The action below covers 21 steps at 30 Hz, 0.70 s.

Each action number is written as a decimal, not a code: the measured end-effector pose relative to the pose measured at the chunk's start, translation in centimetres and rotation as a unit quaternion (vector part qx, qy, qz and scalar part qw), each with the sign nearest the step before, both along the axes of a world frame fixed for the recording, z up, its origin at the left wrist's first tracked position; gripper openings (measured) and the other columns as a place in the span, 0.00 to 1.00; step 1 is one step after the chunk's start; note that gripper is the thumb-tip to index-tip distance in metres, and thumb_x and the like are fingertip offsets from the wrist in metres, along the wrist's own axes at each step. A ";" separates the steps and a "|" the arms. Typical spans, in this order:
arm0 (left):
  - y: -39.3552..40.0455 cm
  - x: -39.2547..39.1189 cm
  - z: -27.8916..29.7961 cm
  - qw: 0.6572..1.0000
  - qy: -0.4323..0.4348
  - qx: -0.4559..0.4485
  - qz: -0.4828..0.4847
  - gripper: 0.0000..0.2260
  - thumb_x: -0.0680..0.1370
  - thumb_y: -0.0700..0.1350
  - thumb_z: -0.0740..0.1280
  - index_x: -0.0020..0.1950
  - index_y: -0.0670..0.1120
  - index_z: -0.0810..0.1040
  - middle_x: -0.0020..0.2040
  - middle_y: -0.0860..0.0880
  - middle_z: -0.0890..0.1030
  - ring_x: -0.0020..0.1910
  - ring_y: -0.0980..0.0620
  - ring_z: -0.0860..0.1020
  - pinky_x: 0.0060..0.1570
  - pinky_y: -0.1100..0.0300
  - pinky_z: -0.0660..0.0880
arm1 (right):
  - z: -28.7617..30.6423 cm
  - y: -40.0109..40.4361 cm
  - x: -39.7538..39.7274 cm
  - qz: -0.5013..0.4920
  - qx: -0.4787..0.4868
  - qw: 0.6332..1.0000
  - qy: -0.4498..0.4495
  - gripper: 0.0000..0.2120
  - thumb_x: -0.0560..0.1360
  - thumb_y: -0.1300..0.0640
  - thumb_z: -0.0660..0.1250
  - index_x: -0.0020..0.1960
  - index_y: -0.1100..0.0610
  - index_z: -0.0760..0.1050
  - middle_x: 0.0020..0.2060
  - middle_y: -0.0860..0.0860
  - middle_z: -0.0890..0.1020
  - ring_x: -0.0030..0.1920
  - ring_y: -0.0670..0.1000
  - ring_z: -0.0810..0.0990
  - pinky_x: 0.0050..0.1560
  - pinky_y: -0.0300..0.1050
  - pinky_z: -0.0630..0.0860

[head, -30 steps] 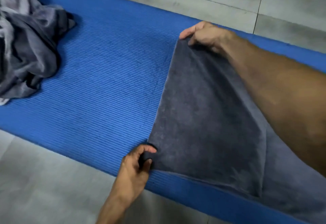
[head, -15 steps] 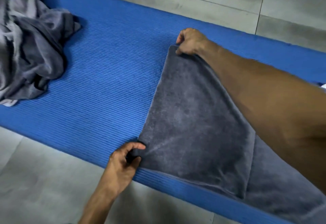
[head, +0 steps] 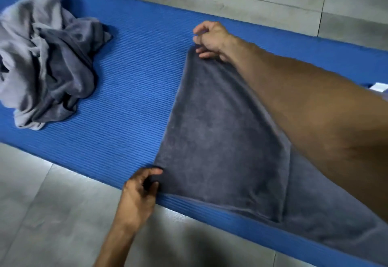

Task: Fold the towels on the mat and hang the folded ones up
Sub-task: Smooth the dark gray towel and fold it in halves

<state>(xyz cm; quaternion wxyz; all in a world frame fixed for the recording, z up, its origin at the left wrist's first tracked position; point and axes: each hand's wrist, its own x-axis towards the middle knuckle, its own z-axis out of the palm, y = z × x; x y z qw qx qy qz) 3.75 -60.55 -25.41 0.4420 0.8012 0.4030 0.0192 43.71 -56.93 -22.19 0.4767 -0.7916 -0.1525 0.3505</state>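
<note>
The left hand [head: 140, 191] pinches the near corner of the dark grey towel [head: 220, 136] between thumb and curled fingers, right at the near edge of the blue mat [head: 130, 102]. The right hand [head: 210, 38] holds the far corner the same way, fingers curled over the hem, so each grip is closed on cloth and the folded edge runs taut between them.

The towel looks soft, limp and light, likely terry or microfibre; it should drape and sag wherever it is unsupported. The ribbed mat probably grips it a little, so dragging may bunch it. Corners and hems are the sensible places to hold, as now, keeping the edge stretched.

The towel lies on the right part of the mat, one flap doubled over the layer beneath, its surface matte, slightly fuzzy and nearly uncreased. Well apart at the left end sits a crumpled heap of towels [head: 46, 62], pale and dark grey, not yet folded.
</note>
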 end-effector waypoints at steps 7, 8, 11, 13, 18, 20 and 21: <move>3.4 -0.4 0.4 0.961 0.155 0.216 -0.081 0.14 0.67 0.32 0.72 0.51 0.41 0.82 0.49 0.38 0.80 0.46 0.34 0.78 0.49 0.47 0.74 | 0.3 -10.6 -3.9 0.031 0.047 0.994 -0.097 0.35 0.75 0.67 0.64 0.77 0.52 0.55 0.73 0.55 0.65 0.63 0.49 0.73 0.57 0.37 0.73; 2.9 0.0 0.5 0.949 0.177 0.248 -0.081 0.13 0.68 0.37 0.69 0.52 0.43 0.81 0.50 0.38 0.79 0.47 0.33 0.76 0.50 0.45 0.73 | -0.2 -14.1 -4.9 0.016 0.041 0.991 -0.128 0.35 0.76 0.67 0.63 0.78 0.53 0.54 0.75 0.55 0.63 0.68 0.49 0.70 0.67 0.40 0.69; -2.6 3.2 1.6 0.950 0.117 0.267 -0.109 0.16 0.69 0.44 0.61 0.53 0.44 0.79 0.52 0.40 0.77 0.45 0.37 0.73 0.47 0.45 0.73 | -2.0 -26.5 -9.0 -0.043 -0.038 0.961 -0.272 0.32 0.74 0.65 0.62 0.77 0.59 0.58 0.75 0.55 0.64 0.74 0.53 0.63 0.75 0.45 0.58; -8.2 5.6 2.4 0.953 0.056 0.247 -0.168 0.15 0.72 0.47 0.60 0.53 0.44 0.80 0.51 0.41 0.78 0.44 0.38 0.75 0.49 0.47 0.73 | -3.1 -34.0 -12.9 -0.053 -0.120 0.938 -0.321 0.30 0.74 0.61 0.61 0.76 0.59 0.60 0.74 0.57 0.65 0.74 0.56 0.63 0.75 0.49 0.59; -18.6 8.9 0.9 0.938 0.086 0.222 -0.251 0.17 0.72 0.56 0.63 0.56 0.49 0.77 0.54 0.45 0.78 0.46 0.41 0.77 0.47 0.48 0.77 | -5.4 -49.8 -22.3 -0.006 -0.344 0.870 -0.353 0.26 0.82 0.45 0.49 0.74 0.56 0.66 0.74 0.55 0.65 0.73 0.60 0.66 0.70 0.58 0.64; -19.7 9.5 0.8 0.931 0.147 0.232 -0.240 0.18 0.68 0.53 0.71 0.55 0.49 0.75 0.53 0.43 0.77 0.45 0.39 0.77 0.41 0.46 0.77 | -4.8 -52.7 -23.9 0.006 -0.397 0.857 -0.328 0.28 0.81 0.41 0.46 0.73 0.55 0.68 0.73 0.55 0.68 0.72 0.60 0.66 0.68 0.59 0.64; -19.9 9.7 0.9 0.928 0.169 0.231 -0.239 0.20 0.66 0.51 0.74 0.55 0.48 0.75 0.53 0.42 0.76 0.46 0.39 0.76 0.41 0.45 0.77 | -4.3 -53.0 -23.8 -0.003 -0.406 0.857 -0.317 0.28 0.79 0.41 0.48 0.72 0.54 0.69 0.72 0.55 0.69 0.71 0.60 0.67 0.66 0.60 0.65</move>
